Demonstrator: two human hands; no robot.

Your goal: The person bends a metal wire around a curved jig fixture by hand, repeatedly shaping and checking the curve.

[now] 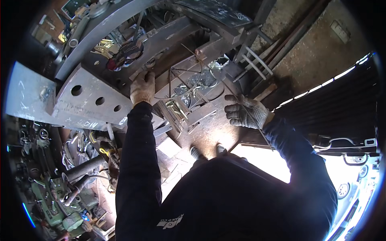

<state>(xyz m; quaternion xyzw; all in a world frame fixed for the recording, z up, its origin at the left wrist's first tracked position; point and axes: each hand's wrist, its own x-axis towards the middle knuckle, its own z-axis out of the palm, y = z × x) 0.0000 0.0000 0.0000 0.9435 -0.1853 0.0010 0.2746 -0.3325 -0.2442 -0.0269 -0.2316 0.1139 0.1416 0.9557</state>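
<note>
Both my hands wear pale work gloves. My left hand point(143, 88) is closed at the edge of the steel bench, and what its fingers grip is hidden. One end of a thin bent metal rod point(177, 97) reaches the side of that glove; I cannot tell whether it is held. Out to the right, my right hand point(248, 113) is raised with its fingers curled. It is closed on a long thin metal rod point(221, 80), which slants from above the bench down past my right forearm.
A thick steel plate with round holes point(88, 98) lies left of my left hand. A round container of metal scraps point(209, 91) stands below the rods. Green machinery point(48, 197) fills the lower left. Metal bars point(257, 62) lean at upper right; a dark corrugated shutter point(337, 108) is at right.
</note>
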